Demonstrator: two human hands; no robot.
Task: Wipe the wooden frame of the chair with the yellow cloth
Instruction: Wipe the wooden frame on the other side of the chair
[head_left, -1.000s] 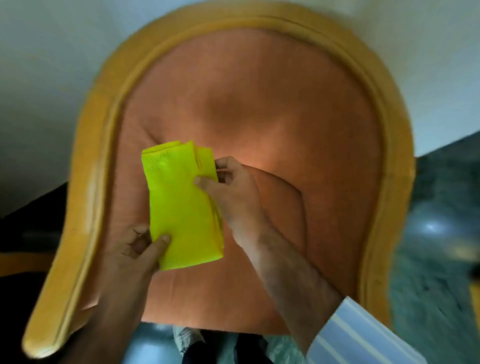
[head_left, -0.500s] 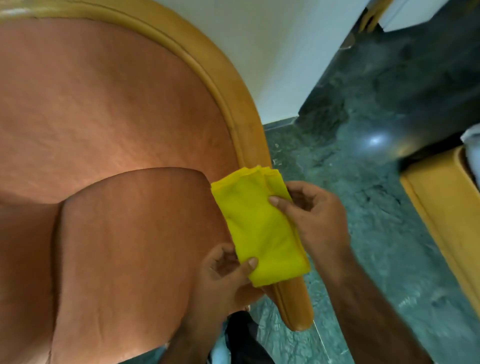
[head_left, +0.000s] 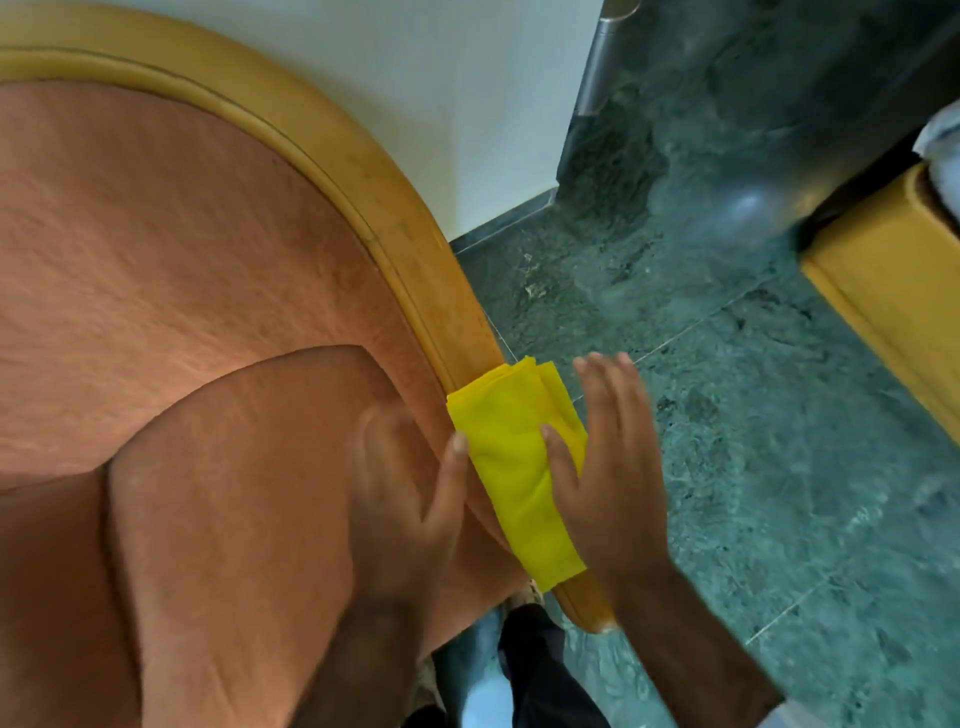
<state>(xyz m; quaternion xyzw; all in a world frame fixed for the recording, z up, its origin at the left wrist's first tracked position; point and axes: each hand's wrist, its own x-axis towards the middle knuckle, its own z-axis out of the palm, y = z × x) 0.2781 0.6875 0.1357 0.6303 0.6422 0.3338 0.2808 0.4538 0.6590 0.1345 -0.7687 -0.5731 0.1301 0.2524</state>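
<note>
Two bare hands meet over a folded yellow cloth (head_left: 514, 467) that I see draped across the wooden frame (head_left: 363, 171) of a chair, down near the lower end of the right-hand armrest. The left hand (head_left: 405, 499) rests on the orange upholstery (head_left: 182, 260) just beside the frame, its fingers spread loosely and its thumb tip touching the cloth's left edge; it is blurred, but it is not closed around anything. The right hand (head_left: 608, 467) lies flat and open, fingers stretched out past the outer side of the frame, its thumb pressed down on the middle of the cloth. Neither hand pinches the cloth. The frame curves up and away to the left around the padded back. Beyond the armrest is a dark green marble floor (head_left: 727, 415), a pale wall (head_left: 441, 78) behind the chair, and the corner of a yellow wooden piece of furniture (head_left: 893, 291) at the far right.
</note>
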